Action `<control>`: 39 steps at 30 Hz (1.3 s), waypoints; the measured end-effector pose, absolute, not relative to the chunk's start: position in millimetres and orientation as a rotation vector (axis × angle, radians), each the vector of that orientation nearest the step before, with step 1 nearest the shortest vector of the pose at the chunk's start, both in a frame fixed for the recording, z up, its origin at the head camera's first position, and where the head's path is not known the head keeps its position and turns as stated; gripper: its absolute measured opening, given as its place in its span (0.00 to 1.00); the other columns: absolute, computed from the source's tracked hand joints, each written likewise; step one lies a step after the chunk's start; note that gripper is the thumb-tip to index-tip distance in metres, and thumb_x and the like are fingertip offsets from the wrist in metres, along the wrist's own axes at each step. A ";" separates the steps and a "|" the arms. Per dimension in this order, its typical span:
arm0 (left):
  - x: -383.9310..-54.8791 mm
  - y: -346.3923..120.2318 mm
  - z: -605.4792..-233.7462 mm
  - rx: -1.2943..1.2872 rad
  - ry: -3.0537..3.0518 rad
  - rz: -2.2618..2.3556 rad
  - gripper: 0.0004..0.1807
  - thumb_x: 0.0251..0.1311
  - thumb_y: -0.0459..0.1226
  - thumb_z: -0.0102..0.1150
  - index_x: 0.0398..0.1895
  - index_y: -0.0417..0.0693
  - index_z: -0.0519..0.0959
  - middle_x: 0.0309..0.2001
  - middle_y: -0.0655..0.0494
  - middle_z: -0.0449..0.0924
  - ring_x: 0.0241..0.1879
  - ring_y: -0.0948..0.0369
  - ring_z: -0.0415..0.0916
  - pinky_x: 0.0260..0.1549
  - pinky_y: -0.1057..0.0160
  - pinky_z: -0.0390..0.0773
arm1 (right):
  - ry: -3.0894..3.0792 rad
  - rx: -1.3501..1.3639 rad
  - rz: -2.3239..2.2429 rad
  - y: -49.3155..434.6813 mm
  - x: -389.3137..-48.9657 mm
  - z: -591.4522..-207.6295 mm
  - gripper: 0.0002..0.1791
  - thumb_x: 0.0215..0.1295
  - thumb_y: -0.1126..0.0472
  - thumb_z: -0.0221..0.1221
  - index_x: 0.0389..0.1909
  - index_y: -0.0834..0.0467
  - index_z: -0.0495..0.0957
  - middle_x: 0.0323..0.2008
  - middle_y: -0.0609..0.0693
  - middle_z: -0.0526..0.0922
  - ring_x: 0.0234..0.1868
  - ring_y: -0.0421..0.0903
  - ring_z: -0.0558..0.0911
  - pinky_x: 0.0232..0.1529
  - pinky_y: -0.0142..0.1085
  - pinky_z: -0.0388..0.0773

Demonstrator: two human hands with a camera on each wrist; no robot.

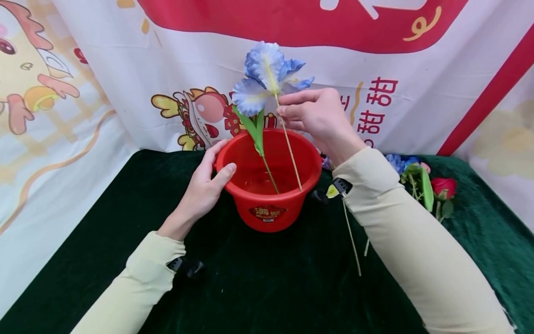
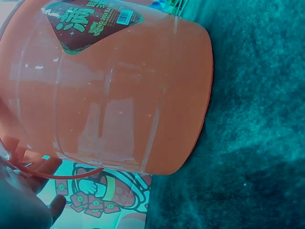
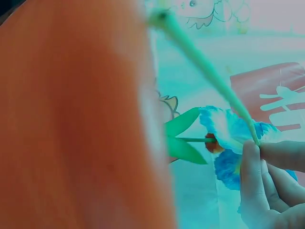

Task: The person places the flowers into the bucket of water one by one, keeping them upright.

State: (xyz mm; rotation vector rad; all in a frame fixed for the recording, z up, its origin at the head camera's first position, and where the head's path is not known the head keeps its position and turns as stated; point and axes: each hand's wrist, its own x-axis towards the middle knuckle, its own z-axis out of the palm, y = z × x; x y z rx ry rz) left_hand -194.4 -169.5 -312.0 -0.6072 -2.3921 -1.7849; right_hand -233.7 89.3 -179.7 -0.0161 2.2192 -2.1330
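Note:
A red plastic bucket [image 1: 267, 211] stands on dark green cloth. At its left side my left hand [image 1: 202, 188] holds the rim, thumb over the edge and fingers outside, beside the thin handle [image 2: 71, 177] in the left wrist view. My right hand [image 1: 321, 118] pinches a thin stem [image 1: 290, 150] between thumb and fingertips, above the bucket's right side. That stem slants down to the front rim and rises to a blue-and-white artificial iris [image 1: 267, 69]. A second green stem with leaves [image 1: 258, 132] stands in the bucket. Their blossoms overlap, so where each begins is unclear.
Right of the bucket, partly behind my right forearm, lie more artificial flowers: a red rose [image 1: 444, 186], blue blossoms [image 1: 398, 162] and loose stems [image 1: 352, 236]. A printed white curtain [image 1: 200, 60] hangs behind the green cloth [image 1: 250, 283].

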 end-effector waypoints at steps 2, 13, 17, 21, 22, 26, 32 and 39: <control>-195.0 -169.5 -312.2 -0.606 -2.397 -1.782 0.36 0.80 0.41 0.51 0.85 0.50 0.53 0.79 0.50 0.65 0.72 0.49 0.70 0.59 0.65 0.85 | 2.226 -0.006 -2.147 88.2 -233.3 -177.7 0.13 0.68 0.64 0.70 0.53 0.57 0.90 0.50 0.54 0.90 0.48 0.51 0.91 0.58 0.43 0.88; -196.3 -170.7 -313.8 -0.603 -2.391 -1.794 0.36 0.79 0.40 0.51 0.85 0.50 0.54 0.79 0.50 0.65 0.72 0.49 0.70 0.59 0.65 0.85 | 2.243 -0.029 -2.143 81.4 -236.1 -183.5 0.14 0.68 0.66 0.70 0.53 0.60 0.89 0.49 0.55 0.90 0.46 0.50 0.91 0.56 0.42 0.89; -196.4 -170.4 -314.1 -0.594 -2.393 -1.795 0.35 0.79 0.41 0.51 0.85 0.49 0.54 0.79 0.50 0.65 0.73 0.50 0.69 0.57 0.72 0.83 | 2.283 -0.099 -2.049 70.6 -235.1 -197.3 0.15 0.67 0.69 0.69 0.54 0.64 0.88 0.48 0.58 0.90 0.42 0.50 0.91 0.54 0.45 0.89; -196.7 -170.5 -313.9 -0.580 -2.397 -1.786 0.35 0.79 0.40 0.51 0.85 0.50 0.55 0.80 0.50 0.64 0.74 0.51 0.68 0.57 0.79 0.78 | 2.381 -0.183 -1.891 59.1 -231.8 -210.2 0.14 0.67 0.70 0.69 0.52 0.64 0.88 0.47 0.58 0.91 0.41 0.50 0.92 0.50 0.44 0.90; -196.6 -170.7 -313.6 -0.575 -2.401 -1.782 0.35 0.80 0.40 0.51 0.85 0.50 0.54 0.80 0.50 0.64 0.75 0.51 0.68 0.58 0.79 0.77 | 2.406 -0.201 -1.846 56.6 -230.8 -213.0 0.13 0.67 0.69 0.69 0.52 0.63 0.88 0.46 0.57 0.92 0.41 0.50 0.92 0.51 0.45 0.90; -195.4 -172.0 -312.1 -0.544 -2.435 -1.768 0.36 0.80 0.42 0.50 0.86 0.50 0.52 0.81 0.51 0.62 0.76 0.53 0.66 0.61 0.78 0.75 | 2.474 -0.221 -1.695 48.6 -228.3 -221.9 0.11 0.67 0.69 0.70 0.49 0.63 0.89 0.44 0.59 0.92 0.40 0.48 0.92 0.53 0.48 0.90; -193.7 -171.8 -311.2 -0.507 -2.458 -1.782 0.34 0.80 0.44 0.52 0.83 0.49 0.56 0.74 0.50 0.69 0.68 0.53 0.71 0.57 0.77 0.79 | 2.513 -0.154 -1.538 45.9 -230.1 -228.3 0.11 0.67 0.67 0.70 0.49 0.62 0.90 0.43 0.60 0.92 0.34 0.45 0.90 0.52 0.49 0.90; -192.6 -170.6 -309.2 -0.476 -2.466 -1.788 0.30 0.79 0.45 0.53 0.77 0.47 0.60 0.63 0.46 0.72 0.58 0.54 0.73 0.52 0.76 0.80 | 2.638 -0.093 -1.342 45.8 -231.7 -227.8 0.11 0.68 0.65 0.70 0.50 0.59 0.91 0.41 0.55 0.92 0.41 0.49 0.92 0.44 0.39 0.90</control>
